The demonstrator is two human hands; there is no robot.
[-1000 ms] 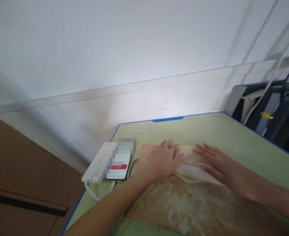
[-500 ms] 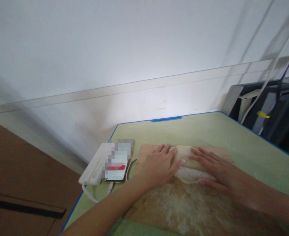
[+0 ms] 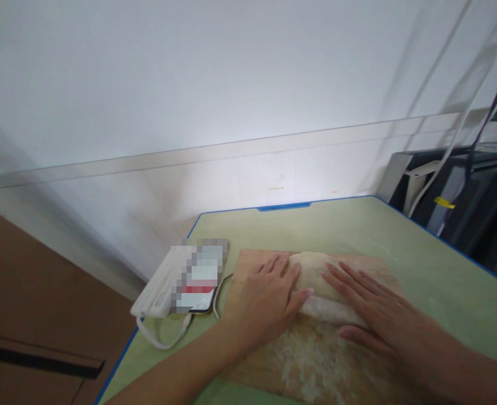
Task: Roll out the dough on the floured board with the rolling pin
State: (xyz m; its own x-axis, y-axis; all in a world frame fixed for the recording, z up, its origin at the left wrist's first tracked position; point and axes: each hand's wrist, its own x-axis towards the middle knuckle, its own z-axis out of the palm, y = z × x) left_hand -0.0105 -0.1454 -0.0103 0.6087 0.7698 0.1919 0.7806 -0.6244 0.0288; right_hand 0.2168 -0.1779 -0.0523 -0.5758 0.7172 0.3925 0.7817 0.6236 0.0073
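A pale sheet of dough [image 3: 311, 273] lies on a floured wooden board [image 3: 252, 360]. Along its near side runs a whitish roll [image 3: 330, 310], a rolling pin coated in flour or dough; which, I cannot tell. My left hand [image 3: 271, 292] rests flat over the left end, fingers stretched forward onto the dough and thumb along the roll. Over the right end lies my right hand [image 3: 372, 304], its fingers extended across the dough and its thumb apart on the near side. Both hands are open. They hide the ends of the roll.
Left of the board lie a phone [image 3: 201, 281] and a white power strip [image 3: 159, 287] with a white cable [image 3: 159, 343]. The green table [image 3: 336, 225] has a blue edge and meets a white wall [image 3: 240, 180]. Dark panels [image 3: 480, 197] stand at the right.
The roll has come nearer to me, and more dough shows beyond it. My hands have moved slightly back with it, still flat. The view has shifted a little.
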